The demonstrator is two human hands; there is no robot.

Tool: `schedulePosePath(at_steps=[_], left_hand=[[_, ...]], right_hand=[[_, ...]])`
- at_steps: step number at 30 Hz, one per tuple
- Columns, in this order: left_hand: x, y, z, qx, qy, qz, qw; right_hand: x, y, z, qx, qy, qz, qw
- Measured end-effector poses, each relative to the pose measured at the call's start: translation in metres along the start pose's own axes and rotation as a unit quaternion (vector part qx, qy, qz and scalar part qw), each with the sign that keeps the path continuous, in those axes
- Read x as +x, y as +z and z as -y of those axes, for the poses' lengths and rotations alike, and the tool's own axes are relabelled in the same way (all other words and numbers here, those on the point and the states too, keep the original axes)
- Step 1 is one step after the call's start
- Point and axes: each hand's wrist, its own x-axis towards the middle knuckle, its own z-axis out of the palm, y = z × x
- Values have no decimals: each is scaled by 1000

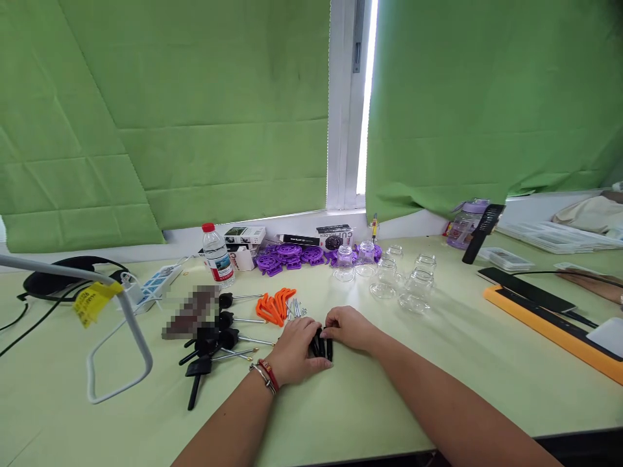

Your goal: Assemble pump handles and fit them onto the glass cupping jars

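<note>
My left hand [295, 350] and my right hand [349, 328] rest together on the pale green table [438, 389], fingers curled around a small bundle of black parts [322, 344] held between them. My left wrist wears a red and a silver bracelet. Just beyond my hands lie orange plastic pieces [275, 305] and a few silver screws [294, 307]. To the left of my left hand lie several black-handled tools with thin metal shafts [219, 337].
Several clear glass jars [406, 282] stand behind my right hand. Purple plastic parts [292, 255], small boxes and a water bottle [217, 255] line the back. A power strip [156, 283], grey tube frame [121, 311] sit left; orange-edged board [555, 321] right.
</note>
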Motion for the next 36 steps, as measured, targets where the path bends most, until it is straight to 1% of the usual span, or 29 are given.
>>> schedulePosePath(at_steps=[5,11,22,25,30,36], left_hand=[[0,0,0,-5,-2,3,1000],[1,-2,0,-15,0,3,1000],[2,-4,-4,-19,-14,4,1000],[2,-4,-5,-17,-12,4,1000],[2,-5,-5,-14,-15,2,1000],[4,0,-4,7,-6,-4,1000]], right_hand=[[0,-2,-2,-13,29,-11,999],[3,1,4,-57,55,-32,996],[4,2,1,-54,11,-28,998],[6,3,-1,-36,20,-37,998],[7,2,-1,35,54,-58,996],[6,2,-3,60,37,-49,996]])
